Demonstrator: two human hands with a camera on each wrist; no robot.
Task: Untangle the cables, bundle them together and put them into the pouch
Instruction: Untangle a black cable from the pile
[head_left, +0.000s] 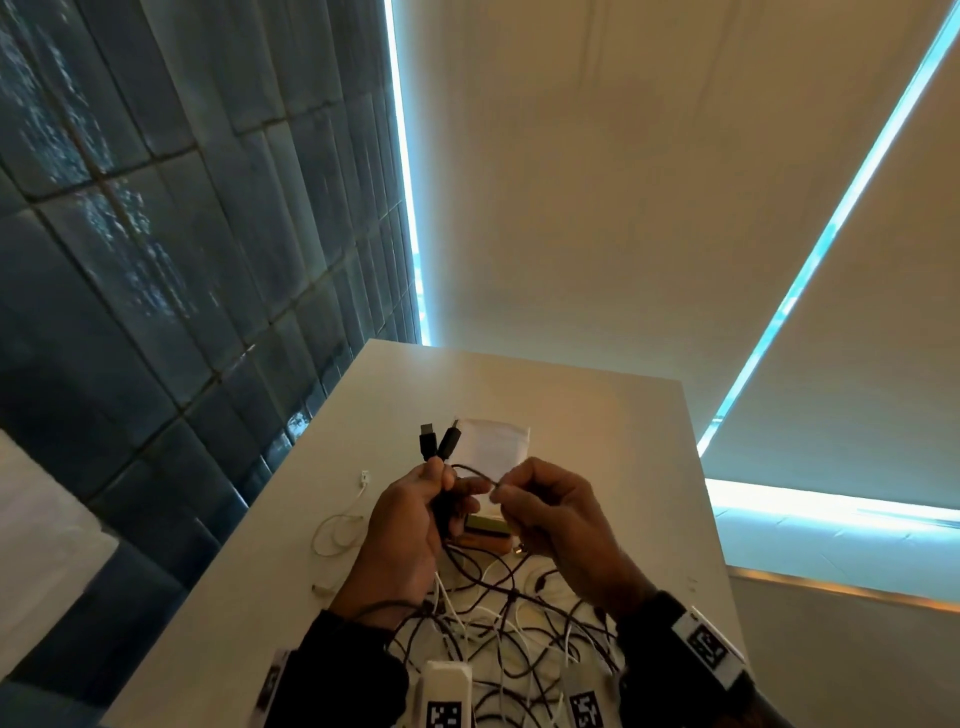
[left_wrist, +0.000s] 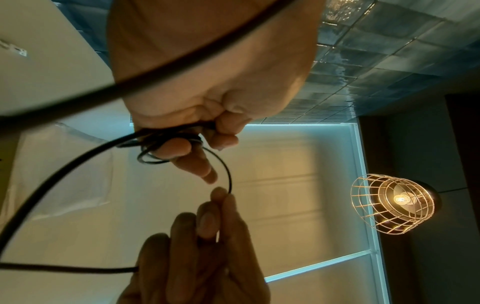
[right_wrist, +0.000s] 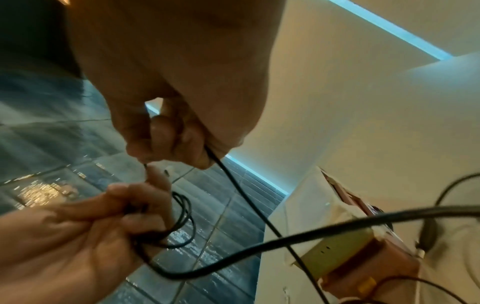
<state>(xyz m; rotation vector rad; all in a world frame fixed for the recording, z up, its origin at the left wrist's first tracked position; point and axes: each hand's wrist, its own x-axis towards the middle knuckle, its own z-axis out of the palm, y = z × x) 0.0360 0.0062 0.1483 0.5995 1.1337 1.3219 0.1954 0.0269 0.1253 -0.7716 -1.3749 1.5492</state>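
Observation:
Both hands are raised over a white table (head_left: 597, 415). My left hand (head_left: 441, 491) grips a coiled black cable (left_wrist: 228, 174), whose two black USB plugs (head_left: 435, 441) stick up above the fist. The left wrist view shows several loops (left_wrist: 153, 158) wound around the left hand (left_wrist: 197, 139). My right hand (head_left: 500, 493) pinches the same black cable just right of the left hand, between thumb and forefinger (right_wrist: 155, 158). A short arc of cable spans the two hands. A white pouch (head_left: 496, 441) lies flat behind the hands.
A tangle of black and white cables (head_left: 498, 623) covers the near part of the table. A small brown and green box (head_left: 485, 532) sits under the hands. A loose white cable (head_left: 337, 530) lies at the left. The table's left edge borders a tiled wall.

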